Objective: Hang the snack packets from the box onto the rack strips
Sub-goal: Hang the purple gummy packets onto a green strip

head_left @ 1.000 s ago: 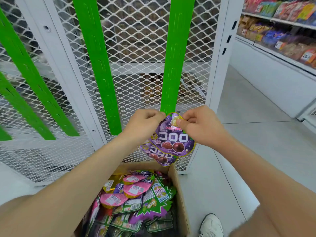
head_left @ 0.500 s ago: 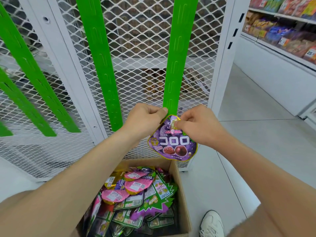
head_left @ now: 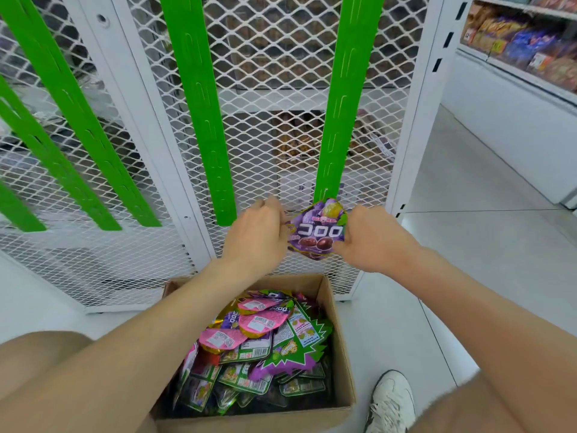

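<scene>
Left hand [head_left: 256,235] and right hand [head_left: 368,239]: fingers curled onto opposite side edges of one purple snack packet [head_left: 317,229], holding it upright. Packet top meets the lower end of a green rack strip [head_left: 335,120] on the mesh rack [head_left: 274,73]. Below, an open cardboard box [head_left: 343,354] on the floor [head_left: 468,276] holds more packets [head_left: 259,332].
</scene>
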Tool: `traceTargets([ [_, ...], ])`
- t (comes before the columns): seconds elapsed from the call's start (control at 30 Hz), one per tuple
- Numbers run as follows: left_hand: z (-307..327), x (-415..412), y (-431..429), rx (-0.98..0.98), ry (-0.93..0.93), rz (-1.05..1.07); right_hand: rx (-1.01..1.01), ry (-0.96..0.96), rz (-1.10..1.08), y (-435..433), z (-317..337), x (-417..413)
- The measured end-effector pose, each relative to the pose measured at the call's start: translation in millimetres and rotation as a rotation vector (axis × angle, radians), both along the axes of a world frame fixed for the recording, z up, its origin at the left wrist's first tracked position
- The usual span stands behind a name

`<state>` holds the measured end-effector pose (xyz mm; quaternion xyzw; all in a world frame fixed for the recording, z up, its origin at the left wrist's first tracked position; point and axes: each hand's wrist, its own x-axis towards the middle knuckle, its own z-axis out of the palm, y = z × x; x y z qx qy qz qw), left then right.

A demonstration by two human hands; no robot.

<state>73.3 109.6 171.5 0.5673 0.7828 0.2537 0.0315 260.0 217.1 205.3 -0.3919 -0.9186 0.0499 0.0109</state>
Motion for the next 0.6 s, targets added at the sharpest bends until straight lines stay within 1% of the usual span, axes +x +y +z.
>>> traceTargets([
  [0.07, -23, -8, -7, -0.241, 0.057, -0.016, -0.186, -0.072, 0.188, -17, -1, -7],
  [0.13, -51, -11, -15, -0.527, 0.066, -0.131, -0.378, -0.172, 0.341, -33, -5, -14],
  [0.17, -65, -11, -19, -0.661, 0.062, -0.204, -0.426, -0.216, 0.389, -40, -8, -18],
  [0.2, -82, -10, -24, -0.77, 0.055, -0.262, -0.424, -0.255, 0.421, -43, -14, -21],
  [0.27, -116, -10, -34, -0.893, 0.048, -0.29, -0.355, -0.311, 0.456, -46, -23, -26],
  [0.33, -147, -8, -44, -0.918, 0.065, -0.257, -0.287, -0.322, 0.463, -45, -29, -30],
  [0.4, -168, -1, -51, -0.872, 0.122, -0.228, -0.276, -0.327, 0.465, -42, -32, -32],
  [0.53, -175, 13, -55, -0.783, 0.342, -0.236, -0.306, -0.357, 0.451, -35, -36, -33],
  [0.6, -170, 12, -55, -0.732, 0.386, -0.22, -0.306, -0.374, 0.449, -33, -37, -32],
])
